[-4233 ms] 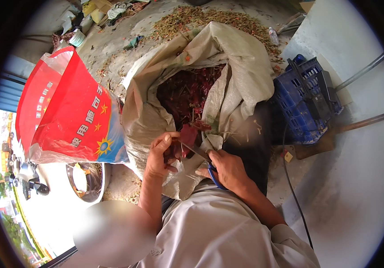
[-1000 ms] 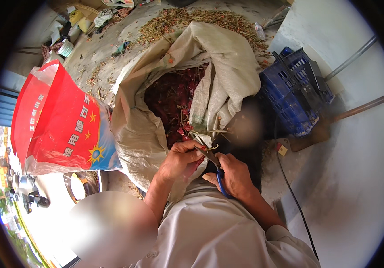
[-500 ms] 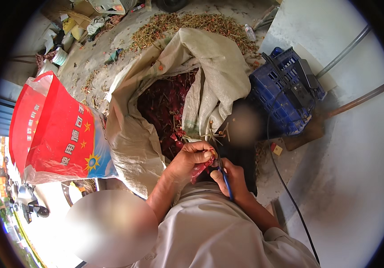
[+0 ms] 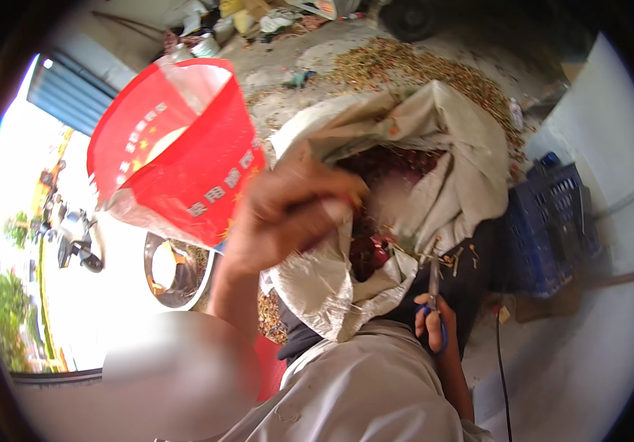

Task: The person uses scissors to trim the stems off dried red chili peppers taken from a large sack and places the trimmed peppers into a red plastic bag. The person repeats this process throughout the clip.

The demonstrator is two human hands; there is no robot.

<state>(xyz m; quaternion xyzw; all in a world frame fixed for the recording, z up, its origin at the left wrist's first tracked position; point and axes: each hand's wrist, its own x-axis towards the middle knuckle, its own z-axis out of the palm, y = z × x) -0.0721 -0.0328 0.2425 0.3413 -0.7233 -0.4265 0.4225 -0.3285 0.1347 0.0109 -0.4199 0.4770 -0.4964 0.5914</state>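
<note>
My left hand [image 4: 287, 210], smeared by motion, is raised over the left side of the open sack [image 4: 472, 140], near the red bag. Its fingers look curled, with dark red of what seem to be chili peppers showing under them. In my right hand [image 4: 433, 322], low beside my lap, are blue-handled scissors [image 4: 435, 276], blades pointing away from me. Dark red chili peppers [image 4: 380, 254] fill the woven, pale sack, whose rim is rolled outward. Cut stems [image 4: 450, 259] lie on dark cloth by the blade tips.
A tall red plastic bag [image 4: 184, 173] stands open to the left. A blue crate [image 4: 553, 228] is on the right by the wall, with a black cable [image 4: 501, 368] hanging nearby. Stems and scraps [image 4: 391, 62] cover the floor beyond the sack. A round container [image 4: 203, 283] stands at left.
My left hand has left the scissors and moved up and left toward the red bag. My right hand keeps the scissors, now lower and to the right. The view has swung left.
</note>
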